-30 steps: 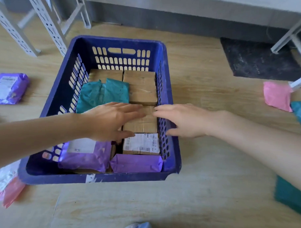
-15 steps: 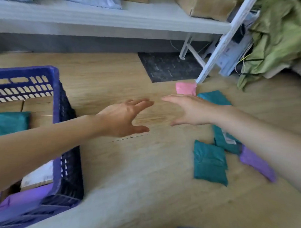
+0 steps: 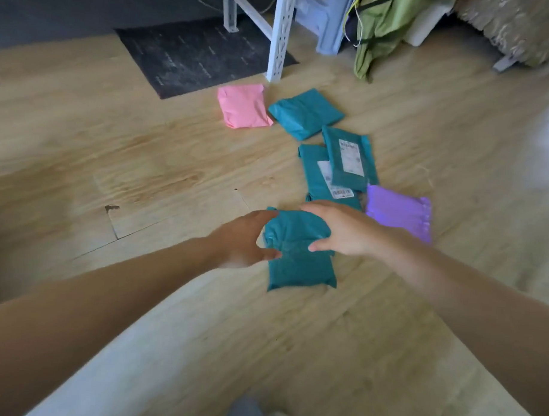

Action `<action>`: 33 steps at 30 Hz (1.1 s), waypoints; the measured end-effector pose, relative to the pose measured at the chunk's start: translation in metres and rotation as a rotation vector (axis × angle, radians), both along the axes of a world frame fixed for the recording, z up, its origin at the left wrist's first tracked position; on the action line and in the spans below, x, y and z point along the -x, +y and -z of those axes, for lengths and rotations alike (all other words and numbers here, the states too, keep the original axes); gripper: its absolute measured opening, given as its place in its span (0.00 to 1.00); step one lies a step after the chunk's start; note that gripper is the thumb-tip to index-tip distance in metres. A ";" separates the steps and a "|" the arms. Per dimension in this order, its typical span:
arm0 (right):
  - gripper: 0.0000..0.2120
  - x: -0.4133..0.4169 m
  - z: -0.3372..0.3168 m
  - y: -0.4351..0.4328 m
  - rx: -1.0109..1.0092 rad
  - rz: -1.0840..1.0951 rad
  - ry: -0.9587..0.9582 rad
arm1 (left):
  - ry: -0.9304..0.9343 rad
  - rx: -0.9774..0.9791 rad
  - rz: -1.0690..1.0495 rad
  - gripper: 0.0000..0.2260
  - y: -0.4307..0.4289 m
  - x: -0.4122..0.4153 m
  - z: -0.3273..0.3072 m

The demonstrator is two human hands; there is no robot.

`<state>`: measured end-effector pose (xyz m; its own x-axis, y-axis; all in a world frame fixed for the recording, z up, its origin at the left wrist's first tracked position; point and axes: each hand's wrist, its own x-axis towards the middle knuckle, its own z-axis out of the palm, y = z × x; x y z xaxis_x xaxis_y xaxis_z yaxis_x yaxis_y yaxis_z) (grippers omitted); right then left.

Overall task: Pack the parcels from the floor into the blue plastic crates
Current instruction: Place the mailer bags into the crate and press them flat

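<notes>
Since the earlier frame, both hands are lowered to the nearest teal parcel point(image 3: 299, 267), laid flat on the wooden floor point(image 3: 143, 172). At its far corners the left hand point(image 3: 244, 238) and right hand point(image 3: 344, 232) are spread open, thumbs over it, nothing gripped.

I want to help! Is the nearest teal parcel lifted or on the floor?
On the floor: the parcel lies flat, left hand and right hand open beside it.

Wood floor point(image 3: 144, 159): dark mat point(image 3: 194, 55) at far edge, pink parcel point(image 3: 243, 105) just off it, teal parcels point(image 3: 304, 112) strung nearward, purple parcel point(image 3: 397, 209) right.
</notes>
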<state>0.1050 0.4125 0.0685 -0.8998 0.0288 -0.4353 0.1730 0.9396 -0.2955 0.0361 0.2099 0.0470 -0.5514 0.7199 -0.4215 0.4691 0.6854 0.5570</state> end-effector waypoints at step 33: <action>0.38 -0.023 0.130 0.036 0.858 0.915 -0.112 | -0.726 -0.189 -0.892 0.27 0.023 0.009 0.116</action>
